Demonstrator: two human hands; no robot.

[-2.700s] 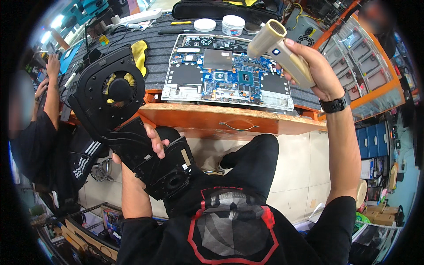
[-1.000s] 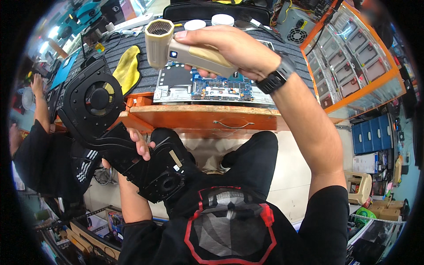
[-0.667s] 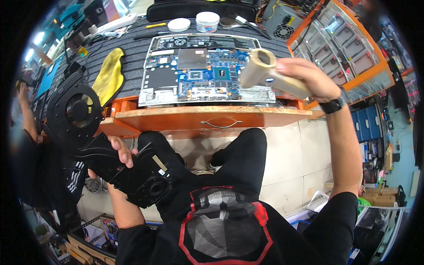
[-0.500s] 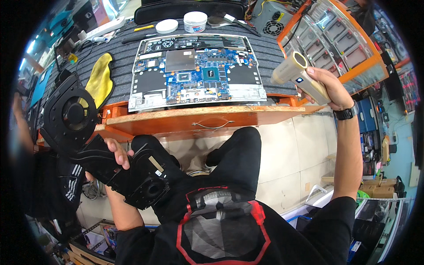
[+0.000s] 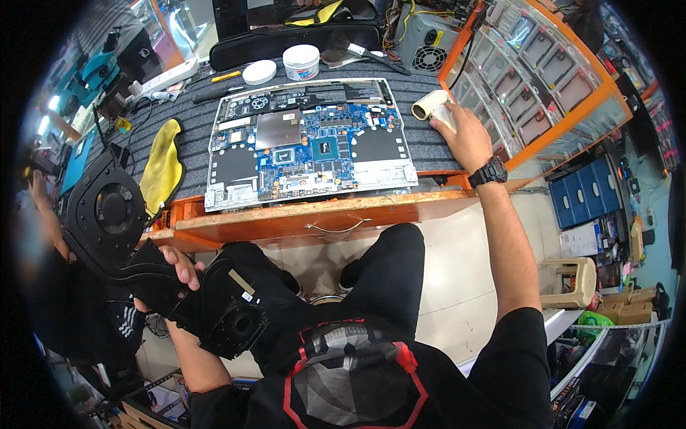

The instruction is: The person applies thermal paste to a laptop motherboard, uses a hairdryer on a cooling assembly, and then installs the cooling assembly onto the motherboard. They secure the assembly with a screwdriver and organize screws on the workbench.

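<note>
My left hand (image 5: 184,267) is closed around the middle of a black laptop cooling assembly (image 5: 91,214), which has a fan at each end. It is held up left of my lap, away from the bench. My right hand (image 5: 468,139) grips a beige handheld blower (image 5: 431,106) at the bench's right side, its round mouth pointing left. Whether the blower touches the bench mat, I cannot tell. Between my hands lies an opened laptop base (image 5: 377,174), its blue circuit board (image 5: 336,136), bare chips and black battery (image 5: 275,102) exposed.
Behind the laptop stand a white jar (image 5: 301,64), its lid (image 5: 259,72) and a brush (image 5: 371,56). A yellow cloth (image 5: 163,168) lies left. An orange-framed glass cabinet (image 5: 543,79) borders the right, near a power supply (image 5: 427,50). Another person's hand (image 5: 41,196) shows far left.
My right hand has brought the blower leftward and lower, over the bench's right end, and its mouth has turned left. The left hand keeps its hold on the cooling assembly. The view has shifted slightly.
</note>
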